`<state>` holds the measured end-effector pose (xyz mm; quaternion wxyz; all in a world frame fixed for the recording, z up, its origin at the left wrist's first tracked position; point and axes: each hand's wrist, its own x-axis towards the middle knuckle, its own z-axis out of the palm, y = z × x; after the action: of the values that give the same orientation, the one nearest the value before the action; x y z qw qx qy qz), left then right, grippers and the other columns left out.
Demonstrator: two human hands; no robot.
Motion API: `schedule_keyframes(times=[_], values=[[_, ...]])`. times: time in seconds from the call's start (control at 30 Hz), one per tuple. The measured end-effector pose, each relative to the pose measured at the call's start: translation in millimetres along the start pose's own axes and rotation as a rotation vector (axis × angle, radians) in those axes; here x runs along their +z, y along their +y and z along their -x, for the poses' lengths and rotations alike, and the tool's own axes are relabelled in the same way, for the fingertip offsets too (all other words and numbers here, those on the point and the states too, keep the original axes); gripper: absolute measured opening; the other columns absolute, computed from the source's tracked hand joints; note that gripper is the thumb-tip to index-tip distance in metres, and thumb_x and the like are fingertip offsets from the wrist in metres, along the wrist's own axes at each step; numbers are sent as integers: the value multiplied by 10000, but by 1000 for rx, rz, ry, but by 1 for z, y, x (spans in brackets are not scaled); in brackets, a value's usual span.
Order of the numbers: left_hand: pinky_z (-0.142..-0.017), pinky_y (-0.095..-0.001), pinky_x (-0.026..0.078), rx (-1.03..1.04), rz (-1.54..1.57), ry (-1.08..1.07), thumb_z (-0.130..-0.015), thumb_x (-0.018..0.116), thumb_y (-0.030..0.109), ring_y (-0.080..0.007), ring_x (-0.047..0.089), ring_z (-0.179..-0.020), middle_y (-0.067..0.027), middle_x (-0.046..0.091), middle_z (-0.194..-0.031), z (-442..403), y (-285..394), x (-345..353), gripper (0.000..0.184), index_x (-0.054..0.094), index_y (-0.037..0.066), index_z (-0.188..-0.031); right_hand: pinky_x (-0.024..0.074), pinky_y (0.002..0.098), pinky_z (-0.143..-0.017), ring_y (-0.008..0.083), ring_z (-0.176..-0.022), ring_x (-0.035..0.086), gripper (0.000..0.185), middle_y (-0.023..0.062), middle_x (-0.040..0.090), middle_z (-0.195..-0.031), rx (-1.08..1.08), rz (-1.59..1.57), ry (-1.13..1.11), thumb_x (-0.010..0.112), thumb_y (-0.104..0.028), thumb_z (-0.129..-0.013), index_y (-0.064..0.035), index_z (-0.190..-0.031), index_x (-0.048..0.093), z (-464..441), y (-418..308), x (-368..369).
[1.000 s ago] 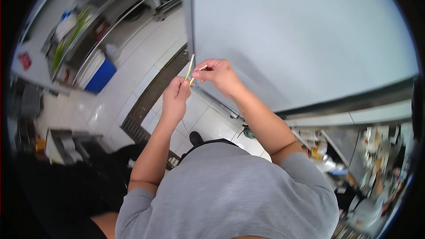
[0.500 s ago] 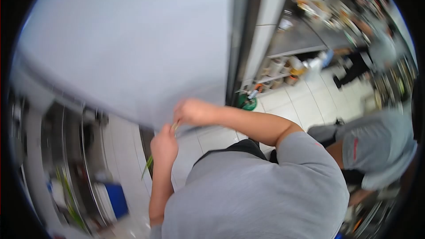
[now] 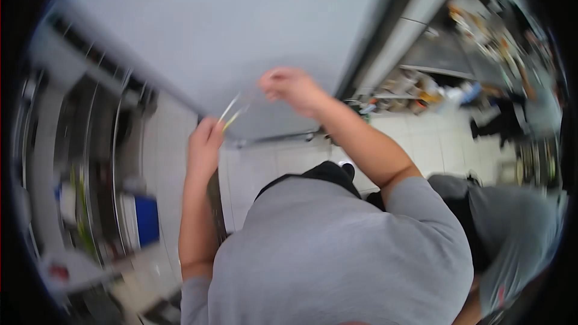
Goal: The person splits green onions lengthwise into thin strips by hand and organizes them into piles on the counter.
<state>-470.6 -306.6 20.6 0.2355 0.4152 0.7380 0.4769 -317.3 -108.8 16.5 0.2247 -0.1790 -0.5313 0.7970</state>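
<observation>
My left hand (image 3: pixel 203 147) is closed around the end of a thin stalk (image 3: pixel 229 108). Two narrow strands of it, one white and one yellow-green, stick up past the fingers, and it looks like a spring onion. Up and to the right, my right hand (image 3: pixel 292 89) is apart from the left, its fingers curled and somewhat blurred. Whether a bit of the stalk is pinched in them is too small to make out. Both hands are in front of a large pale grey panel (image 3: pixel 223 30).
Metal shelving (image 3: pixel 90 162) stands on the left, with a blue-sided container (image 3: pixel 146 221) beside it. A person in a grey shirt (image 3: pixel 515 222) is close on my right. Farther off, another person (image 3: pixel 539 108) stands by a cluttered steel counter (image 3: pixel 439 54). White tiles (image 3: pixel 265 168) cover the floor.
My hands were together at the stalk; now they are apart. The right hand has moved up and to the right, the left up and slightly left. The whole view has turned a little.
</observation>
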Motion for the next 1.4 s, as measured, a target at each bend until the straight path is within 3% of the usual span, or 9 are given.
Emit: schedule_keyframes(times=[0.1,0.2,0.4,0.7,0.9,1.0,1.13,1.33,1.4], values=[[-519,-209,348,-155,647,-40,-931,455,163,-89,419,-569,-9,464,-666,2,-8,-15,214,540,0,-1041,439,248,-673,118,-724,517,134,42,553,-871,180,-204,-81,562,-53,-857,-19,-987,554,-8,23,9],[-611,-250,445,-195,929,128,-925,455,127,-139,503,-630,-43,526,-738,-11,-5,-28,261,489,-19,-1139,442,263,-674,119,-712,514,109,47,556,-826,388,-200,-33,539,-45,-849,-24,-954,562,-10,44,16],[-786,-326,503,-245,785,287,-911,473,98,-206,610,-812,-122,606,-901,-44,-47,-78,304,460,-23,-1189,426,258,-652,122,-702,508,152,39,553,-796,546,-176,-85,549,-76,-838,-5,-972,562,-65,95,24],[-708,-256,476,-289,407,559,-902,442,13,-141,591,-720,-88,613,-812,-50,-103,-167,561,187,16,-1403,414,221,-639,91,-678,509,168,34,577,-734,312,147,-533,621,-115,-825,33,-902,603,-210,116,233],[-634,-208,423,-435,184,841,-887,435,-13,-79,506,-641,-43,579,-745,-17,-131,-258,592,179,47,-1418,396,196,-571,64,-628,500,123,12,589,-684,242,189,-938,643,-76,-784,16,-857,609,-267,177,371],[-597,-199,383,-300,61,990,-882,431,-13,-66,448,-605,-18,532,-687,2,-176,-309,576,203,45,-1408,353,195,-516,39,-584,447,75,-10,533,-656,393,167,-895,619,-42,-800,12,-842,588,-290,186,434],[-619,-193,365,-398,-41,1025,-882,432,-1,-57,432,-635,-5,500,-677,3,-205,-380,535,253,61,-1383,294,205,-470,44,-525,378,66,-3,490,-690,684,-201,-911,575,-70,-823,-16,-832,537,-343,204,497],[-624,-266,407,-373,55,997,-884,430,19,-131,477,-613,-37,509,-667,-25,-259,-494,463,345,95,-1333,280,202,-449,62,-518,381,67,16,494,-700,377,81,-813,540,-103,-837,-39,-848,524,-436,227,548],[-615,-261,400,-424,83,988,-889,428,28,-126,465,-612,-33,511,-677,-35,-287,-532,423,378,87,-1305,259,192,-433,55,-511,375,57,11,492,-692,391,98,-587,515,-101,-837,-46,-830,529,-465,230,547]])
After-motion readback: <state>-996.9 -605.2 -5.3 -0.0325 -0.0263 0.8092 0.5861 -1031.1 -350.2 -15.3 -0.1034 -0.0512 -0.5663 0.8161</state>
